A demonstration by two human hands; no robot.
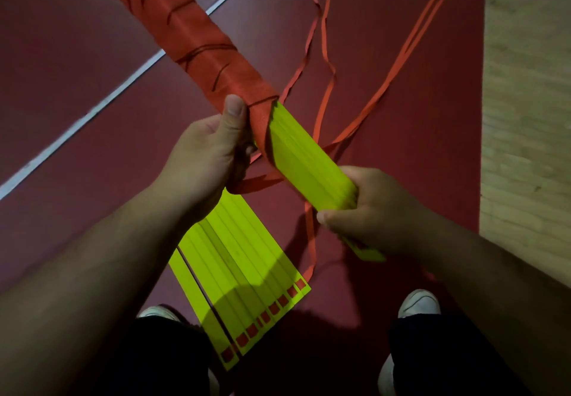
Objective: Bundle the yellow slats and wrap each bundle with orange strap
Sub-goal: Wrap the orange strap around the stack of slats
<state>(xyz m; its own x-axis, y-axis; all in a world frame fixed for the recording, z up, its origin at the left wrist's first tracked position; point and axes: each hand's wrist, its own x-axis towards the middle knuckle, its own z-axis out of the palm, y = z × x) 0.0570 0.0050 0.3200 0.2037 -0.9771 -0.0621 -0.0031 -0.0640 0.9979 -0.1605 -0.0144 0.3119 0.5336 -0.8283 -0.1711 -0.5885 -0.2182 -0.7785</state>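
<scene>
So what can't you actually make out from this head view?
- Bundle: its far end runs off the top edge, and orange strap covers most of it, so the slats can't be counted.
- Left hand: fingers hidden behind the bundle.
- Right hand: covers the bundle's near end.
- Loose slats: upper ends hidden under the left hand and arm.
- Loose strap ends: cut off at the top.

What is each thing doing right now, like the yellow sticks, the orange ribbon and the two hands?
Held bundle of slats: lifted, far part wrapped in orange, near part bare.
Orange strap: partly wound on the bundle, the rest loose on the floor.
Slats on the floor: flat, side by side, unwrapped.
Left hand: grip shut at the wrapped edge.
Right hand: grip shut on the bare end.
</scene>
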